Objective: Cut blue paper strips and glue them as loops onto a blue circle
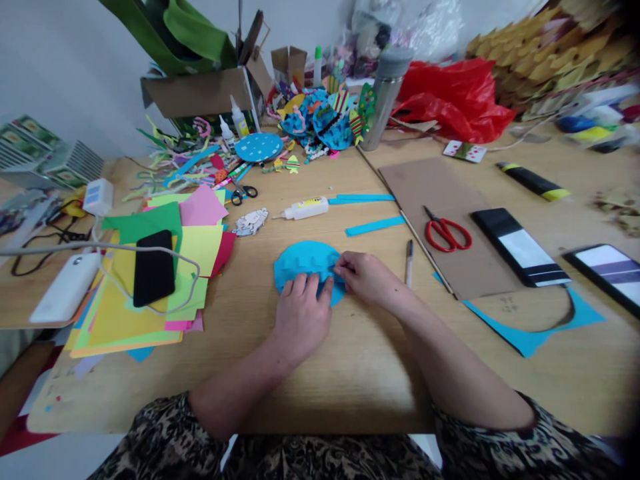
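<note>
A round blue paper disc (295, 257) lies on the table in front of me, with small raised blue paper tabs across its surface. My left hand (305, 313) rests on the disc's near edge, its fingers stretched out over the paper. At the disc's right side, my right hand (367, 277) pinches a bit of blue paper strip, mostly hidden by the fingertips. Beyond the disc are a white glue bottle (307, 208) on its side and two loose blue paper strips (375, 227). A cut-out paper drawing (251, 222) lies to the upper left.
Coloured paper sheets (145, 327) pile up on the left under a black phone (154, 267). To the right are red-handled scissors (447, 233) on brown cardboard (430, 177), a pen (409, 263) and another phone (520, 247). A steel flask (385, 100) stands at the back.
</note>
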Demonstrator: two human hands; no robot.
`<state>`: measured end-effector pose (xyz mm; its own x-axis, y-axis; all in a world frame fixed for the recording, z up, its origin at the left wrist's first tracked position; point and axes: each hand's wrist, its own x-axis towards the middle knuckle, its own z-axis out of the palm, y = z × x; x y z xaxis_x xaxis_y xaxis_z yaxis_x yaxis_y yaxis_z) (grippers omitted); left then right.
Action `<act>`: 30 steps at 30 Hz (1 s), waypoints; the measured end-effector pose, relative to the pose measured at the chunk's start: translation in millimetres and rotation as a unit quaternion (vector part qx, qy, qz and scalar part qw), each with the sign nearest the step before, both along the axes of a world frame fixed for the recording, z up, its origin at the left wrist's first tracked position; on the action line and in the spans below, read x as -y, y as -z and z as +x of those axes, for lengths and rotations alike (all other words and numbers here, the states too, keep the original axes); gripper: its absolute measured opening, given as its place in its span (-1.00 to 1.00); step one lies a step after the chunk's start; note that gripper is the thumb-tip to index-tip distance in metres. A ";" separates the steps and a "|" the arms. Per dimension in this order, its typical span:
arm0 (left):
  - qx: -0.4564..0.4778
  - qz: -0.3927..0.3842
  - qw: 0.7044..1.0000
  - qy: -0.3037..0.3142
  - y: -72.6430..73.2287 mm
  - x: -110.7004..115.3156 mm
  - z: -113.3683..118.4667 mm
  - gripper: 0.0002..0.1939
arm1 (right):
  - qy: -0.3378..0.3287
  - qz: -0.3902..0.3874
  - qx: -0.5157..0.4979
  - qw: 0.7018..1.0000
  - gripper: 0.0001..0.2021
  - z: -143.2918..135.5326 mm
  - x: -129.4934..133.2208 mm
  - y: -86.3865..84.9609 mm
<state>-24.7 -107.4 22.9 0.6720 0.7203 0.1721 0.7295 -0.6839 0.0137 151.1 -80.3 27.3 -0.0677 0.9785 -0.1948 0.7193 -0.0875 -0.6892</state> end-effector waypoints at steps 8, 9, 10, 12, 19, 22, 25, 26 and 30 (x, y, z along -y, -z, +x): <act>-0.005 -0.005 1.000 -0.004 0.8 -0.6 2.4 -0.61 | -0.004 -0.008 0.006 1.000 -0.86 -1.3 0.3 -3.5; -0.006 -0.004 1.000 -0.004 1.1 -0.7 2.5 -0.61 | -0.004 -0.010 0.007 1.000 -0.86 -1.6 0.3 -3.7; -0.007 -0.004 1.000 -0.004 1.4 -0.8 2.6 -0.61 | -0.003 -0.011 0.009 1.000 -0.87 -1.8 0.2 -3.9; -0.007 -0.005 1.000 -0.004 2.0 -0.9 2.6 -0.61 | -0.002 -0.013 0.012 1.000 -0.87 -2.2 0.1 -4.1; -0.007 -0.012 1.000 -0.006 2.4 -0.5 2.3 -0.62 | -0.006 -0.010 0.018 1.000 -0.87 -2.3 0.2 -5.1; -0.005 -0.012 1.000 -0.006 2.6 -0.4 2.1 -0.62 | -0.007 -0.009 0.014 1.000 -0.87 -2.3 0.2 -4.3; -0.004 -0.014 1.000 -0.007 3.3 -0.3 2.0 -0.62 | -0.007 -0.003 0.012 1.000 -0.87 -2.5 -0.1 -2.9; -0.005 -0.015 1.000 -0.007 3.5 -0.3 2.0 -0.62 | -0.007 -0.001 0.013 1.000 -0.87 -2.5 -0.2 -2.4; -0.006 -0.018 1.000 -0.010 3.7 0.0 2.4 -0.63 | -0.009 0.002 0.019 1.000 -0.87 -2.3 -0.1 -1.3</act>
<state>-22.3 -107.4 19.2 0.6588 0.7396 0.1381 0.7438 -0.6678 0.0282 148.7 -80.2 28.6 -0.0782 0.9778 -0.1943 0.7465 -0.0717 -0.6615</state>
